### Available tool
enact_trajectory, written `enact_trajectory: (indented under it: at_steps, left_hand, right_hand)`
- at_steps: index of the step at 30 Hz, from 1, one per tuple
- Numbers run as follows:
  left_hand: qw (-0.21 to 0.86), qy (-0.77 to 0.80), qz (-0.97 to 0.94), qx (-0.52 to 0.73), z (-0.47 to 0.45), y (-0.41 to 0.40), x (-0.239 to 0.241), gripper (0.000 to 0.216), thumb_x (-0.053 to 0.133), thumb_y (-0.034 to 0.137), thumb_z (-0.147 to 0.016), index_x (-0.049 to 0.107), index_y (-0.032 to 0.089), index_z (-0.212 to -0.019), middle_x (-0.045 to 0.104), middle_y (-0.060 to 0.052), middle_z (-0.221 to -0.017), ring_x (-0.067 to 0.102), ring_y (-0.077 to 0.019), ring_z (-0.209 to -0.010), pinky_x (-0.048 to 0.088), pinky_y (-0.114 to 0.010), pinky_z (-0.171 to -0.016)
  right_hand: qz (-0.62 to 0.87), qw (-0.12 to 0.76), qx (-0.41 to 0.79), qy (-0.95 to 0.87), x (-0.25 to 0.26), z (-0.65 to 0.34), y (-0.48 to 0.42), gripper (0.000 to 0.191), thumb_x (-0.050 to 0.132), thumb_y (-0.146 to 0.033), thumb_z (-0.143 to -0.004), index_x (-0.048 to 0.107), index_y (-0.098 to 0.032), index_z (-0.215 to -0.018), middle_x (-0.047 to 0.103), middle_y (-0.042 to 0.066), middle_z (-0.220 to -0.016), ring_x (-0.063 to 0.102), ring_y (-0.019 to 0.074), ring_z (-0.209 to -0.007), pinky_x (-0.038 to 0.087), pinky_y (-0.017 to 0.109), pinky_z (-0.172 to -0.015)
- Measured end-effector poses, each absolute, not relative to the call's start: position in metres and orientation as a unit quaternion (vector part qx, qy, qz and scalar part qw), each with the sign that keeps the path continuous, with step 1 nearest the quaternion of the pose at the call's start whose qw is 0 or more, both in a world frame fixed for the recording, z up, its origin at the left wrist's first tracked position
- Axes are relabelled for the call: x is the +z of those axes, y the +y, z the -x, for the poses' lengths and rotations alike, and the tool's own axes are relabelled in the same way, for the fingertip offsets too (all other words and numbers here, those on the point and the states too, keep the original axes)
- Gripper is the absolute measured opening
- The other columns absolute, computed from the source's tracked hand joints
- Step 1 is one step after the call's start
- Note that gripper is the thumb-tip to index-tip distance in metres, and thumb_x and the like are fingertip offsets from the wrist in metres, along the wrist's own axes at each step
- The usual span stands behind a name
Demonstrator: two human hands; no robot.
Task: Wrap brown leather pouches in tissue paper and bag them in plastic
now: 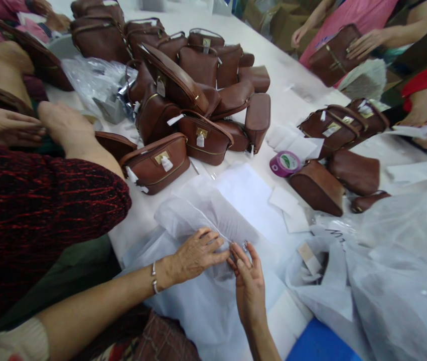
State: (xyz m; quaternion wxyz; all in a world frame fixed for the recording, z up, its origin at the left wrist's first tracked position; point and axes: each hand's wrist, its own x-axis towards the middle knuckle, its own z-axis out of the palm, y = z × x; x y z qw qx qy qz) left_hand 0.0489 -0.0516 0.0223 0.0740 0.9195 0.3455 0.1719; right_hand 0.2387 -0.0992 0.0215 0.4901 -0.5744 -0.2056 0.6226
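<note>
A thin, frosted plastic bag (221, 215) lies crumpled in front of me, its upper part raised over a white sheet of paper (249, 195). My left hand (200, 253), with a bangle on its wrist, has bent fingers at the bag's edge; thumb and forefinger meet the plastic. Facing it, my right hand (249, 273) is turned palm up, with thumb and fingertips closed on the same edge. The fingertips of both hands nearly touch. Just beyond the bag stands a brown handbag (156, 163) with a gold clasp wrapped in white.
Many brown handbags (198, 65) are heaped on the white table. A purple tape roll (284, 164) sits right of centre, near more handbags (314, 188). Loose plastic bags (397, 271) spread at right. A co-worker's sleeve (47, 200) crowds my left; other people work across the table.
</note>
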Motion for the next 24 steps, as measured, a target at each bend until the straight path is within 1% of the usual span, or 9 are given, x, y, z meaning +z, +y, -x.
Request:
enact_trajectory:
  at_steps: [3,5,7,11,15,17,19,22,24]
  left_hand:
    - [0.071,0.349,-0.918,0.177,-0.05,-0.052,0.022,0.029,0.054,0.02,-0.098,0.058,0.025,-0.126,0.06,-0.004,-0.123,0.049,-0.0219,-0.117,0.034,-0.041,-0.105]
    - [0.071,0.348,-0.918,0.177,-0.05,-0.051,0.023,0.026,0.055,0.021,-0.097,0.059,0.025,-0.123,0.06,-0.004,-0.122,0.049,-0.0215,-0.117,0.034,-0.041,-0.105]
    - [0.072,0.346,-0.918,0.178,-0.049,-0.051,0.024,0.026,0.057,0.02,-0.096,0.06,0.024,-0.121,0.06,-0.004,-0.122,0.049,-0.0212,-0.117,0.034,-0.04,-0.105]
    - [0.073,0.353,-0.914,0.188,-0.048,-0.053,0.02,0.029,0.057,0.018,-0.095,0.059,0.027,-0.123,0.06,-0.004,-0.121,0.049,-0.022,-0.117,0.034,-0.041,-0.105]
    - [0.074,0.353,-0.914,0.186,-0.048,-0.054,0.015,0.033,0.056,0.017,-0.096,0.058,0.029,-0.127,0.06,-0.004,-0.122,0.049,-0.0225,-0.118,0.034,-0.042,-0.105]
    - [0.071,0.351,-0.916,0.182,-0.048,-0.054,0.015,0.034,0.057,0.017,-0.096,0.058,0.029,-0.127,0.06,-0.004,-0.122,0.049,-0.0226,-0.119,0.034,-0.042,-0.105]
    - [0.068,0.349,-0.917,0.179,-0.048,-0.053,0.016,0.034,0.058,0.018,-0.095,0.058,0.029,-0.127,0.06,-0.004,-0.122,0.05,-0.0222,-0.118,0.034,-0.041,-0.104]
    - [0.066,0.344,-0.919,0.18,-0.048,-0.052,0.017,0.032,0.058,0.018,-0.095,0.058,0.029,-0.126,0.061,-0.004,-0.122,0.05,-0.022,-0.117,0.034,-0.041,-0.105]
    - [0.07,0.345,-0.918,0.181,-0.048,-0.051,0.017,0.032,0.057,0.018,-0.096,0.058,0.029,-0.126,0.061,-0.004,-0.121,0.05,-0.0221,-0.117,0.033,-0.041,-0.105]
  right_hand:
    - [0.582,0.474,0.617,-0.237,0.021,-0.24,-0.101,0.069,0.068,-0.047,-0.084,0.037,-0.026,-0.142,0.064,0.012,-0.133,0.059,0.0254,-0.123,0.043,0.049,-0.107]
    - [0.59,0.445,0.611,-0.283,0.022,-0.242,-0.102,0.068,0.066,-0.048,-0.086,0.035,-0.027,-0.143,0.062,0.012,-0.135,0.058,0.0256,-0.124,0.043,0.049,-0.108]
    - [0.611,0.406,0.575,-0.361,0.023,-0.245,-0.103,0.064,0.062,-0.047,-0.089,0.037,-0.027,-0.143,0.062,0.011,-0.135,0.057,0.0263,-0.125,0.041,0.051,-0.109]
    - [0.635,0.335,0.397,-0.572,0.024,-0.26,-0.102,0.052,0.053,-0.038,-0.095,0.039,-0.026,-0.144,0.064,0.01,-0.131,0.056,0.0268,-0.126,0.042,0.053,-0.106]
    - [0.542,0.241,0.204,-0.779,0.026,-0.291,-0.087,0.053,0.049,-0.018,-0.095,0.037,-0.024,-0.147,0.063,0.008,-0.134,0.049,0.0252,-0.131,0.043,0.047,-0.102]
    - [0.463,0.173,0.13,-0.859,0.032,-0.309,-0.072,0.057,0.046,-0.008,-0.093,0.037,-0.022,-0.148,0.061,0.007,-0.137,0.041,0.0251,-0.139,0.038,0.047,-0.107]
    - [0.376,0.115,0.084,-0.916,0.04,-0.324,-0.052,0.06,0.042,-0.001,-0.091,0.037,-0.019,-0.148,0.061,0.004,-0.137,0.029,0.0254,-0.146,0.028,0.049,-0.116]
    - [0.251,0.057,0.048,-0.965,0.054,-0.34,-0.02,0.056,0.039,-0.002,-0.091,0.041,-0.016,-0.146,0.059,0.0,-0.141,0.018,0.0256,-0.15,0.009,0.051,-0.124]
    - [0.179,0.029,0.031,-0.983,0.061,-0.347,0.001,0.055,0.039,-0.003,-0.092,0.044,-0.017,-0.144,0.054,0.0,-0.145,0.016,0.0258,-0.151,0.003,0.05,-0.125]
